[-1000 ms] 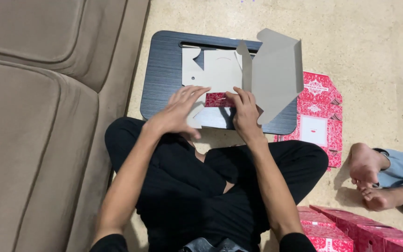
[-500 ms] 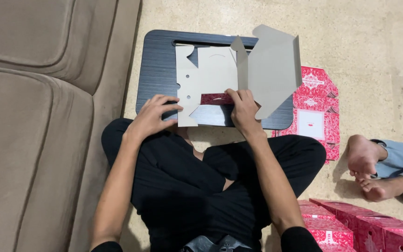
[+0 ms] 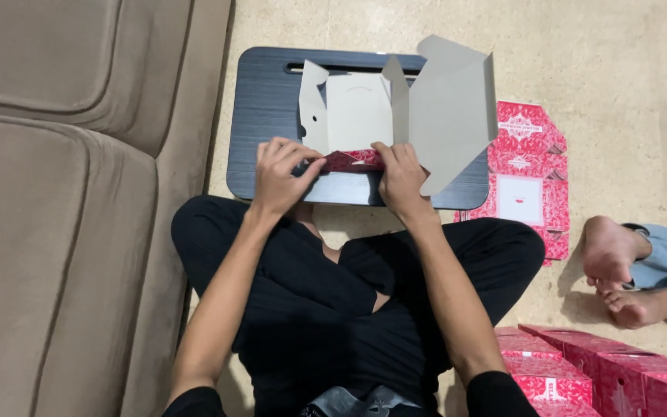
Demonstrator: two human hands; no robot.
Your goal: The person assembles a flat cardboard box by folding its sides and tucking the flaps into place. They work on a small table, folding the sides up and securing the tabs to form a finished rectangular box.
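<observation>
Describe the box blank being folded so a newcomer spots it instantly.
Find the dark lap tray on the floor beside the sofa. The unfolded carton lies on it, under both hands. Grey inside faces up, unlike the flat red blank beside it.

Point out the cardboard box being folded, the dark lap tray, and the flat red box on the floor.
cardboard box [image 3: 358, 112], head view, grey inner panel.
lap tray [image 3: 260, 116], head view, bare left part.
flat red box [image 3: 523, 158], head view, middle panel.
</observation>
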